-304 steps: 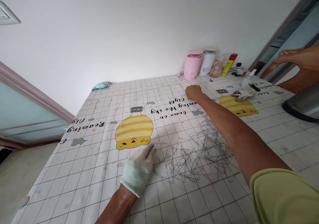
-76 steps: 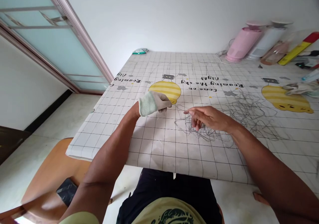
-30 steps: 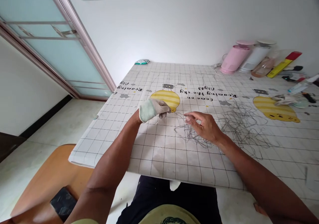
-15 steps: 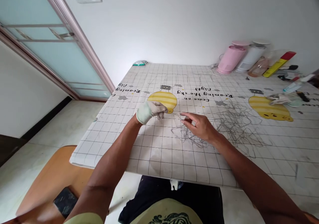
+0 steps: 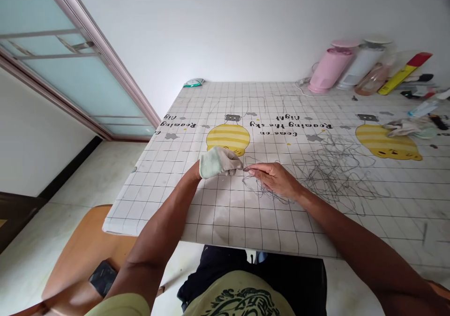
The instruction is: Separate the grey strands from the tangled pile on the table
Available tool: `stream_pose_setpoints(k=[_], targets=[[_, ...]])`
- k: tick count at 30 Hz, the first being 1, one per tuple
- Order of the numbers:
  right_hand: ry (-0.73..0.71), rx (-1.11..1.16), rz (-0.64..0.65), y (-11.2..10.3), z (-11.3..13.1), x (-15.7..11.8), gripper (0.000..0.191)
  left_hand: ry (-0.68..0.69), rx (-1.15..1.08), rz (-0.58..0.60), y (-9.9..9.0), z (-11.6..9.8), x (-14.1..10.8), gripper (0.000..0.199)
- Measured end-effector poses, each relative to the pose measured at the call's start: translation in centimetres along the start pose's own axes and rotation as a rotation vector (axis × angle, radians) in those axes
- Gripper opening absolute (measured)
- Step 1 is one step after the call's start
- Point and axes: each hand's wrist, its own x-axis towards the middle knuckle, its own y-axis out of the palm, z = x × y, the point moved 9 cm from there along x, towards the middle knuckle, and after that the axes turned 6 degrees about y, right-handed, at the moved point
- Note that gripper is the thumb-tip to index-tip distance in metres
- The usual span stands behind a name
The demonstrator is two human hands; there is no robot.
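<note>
From my end of the rig, the room opens out with a frosted-glass sliding door (image 5: 70,72) and a wooden chair (image 5: 84,245) well off to the left of my fingers. Dead ahead of them is a table with a grid-print vinyl cover (image 5: 225,227). Way past my fingertips, along the wall, sit a pink canister (image 5: 328,70), a white canister (image 5: 362,60), a spray bottle (image 5: 372,80) and a yellow-and-red tube (image 5: 404,67). A crumpled cloth (image 5: 402,128) lies further right.

A big tangle of thin dark wire (image 5: 330,170) sprawls just right of my right hand (image 5: 272,180), and a smaller loose bunch (image 5: 262,189) sits right under those fingers. My left hand (image 5: 220,162) wears a knit glove, curled closed. Its fingers (image 5: 235,165) almost meet my right fingertips (image 5: 248,169), which are pinched together. Can't tell if either pair is clamped on a strand, it's too fine to see.
</note>
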Motion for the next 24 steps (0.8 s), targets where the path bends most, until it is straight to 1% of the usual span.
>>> stream_pose_setpoints(k=[2,4,7,9,11,13,15,19,21,24], targets=[[-0.060,-0.062,-0.034,-0.2,-0.1,0.0,0.049,-0.014,0.003,0.017,0.2,-0.1,0.0,0.012],[-0.138,-0.175,-0.079,-0.2,-0.1,-0.2,0.049,-0.011,0.009,0.015,0.2,-0.3,0.1,0.012],[-0.238,-0.350,-0.111,0.4,-0.2,-0.6,0.050,0.004,0.025,0.011,0.2,-0.1,0.2,0.012],[-0.267,-0.440,-0.121,0.9,-0.3,-0.7,0.050,0.017,0.035,0.013,0.2,0.2,0.2,0.013],[-0.271,-0.482,-0.136,1.2,-0.3,-0.8,0.050,0.039,0.040,0.008,0.2,0.4,0.3,0.014],[-0.254,-0.442,-0.139,1.1,-0.1,-0.8,0.050,0.047,0.027,-0.001,0.1,0.5,0.4,0.014],[-0.198,-0.343,-0.120,0.6,0.0,-0.7,0.051,0.047,-0.006,-0.017,-0.3,0.5,0.4,0.014],[-0.052,-0.143,-0.026,-0.5,0.1,-0.7,0.053,0.088,-0.088,-0.086,-1.9,-0.7,-0.1,0.011],[-0.041,-0.117,-0.005,-1.0,0.5,-0.9,0.051,0.084,-0.142,-0.119,-2.7,-1.1,-0.4,0.010],[-0.106,-0.199,-0.027,-1.2,1.1,-1.0,0.047,0.074,-0.202,-0.157,-3.2,-1.4,-0.6,0.009]])
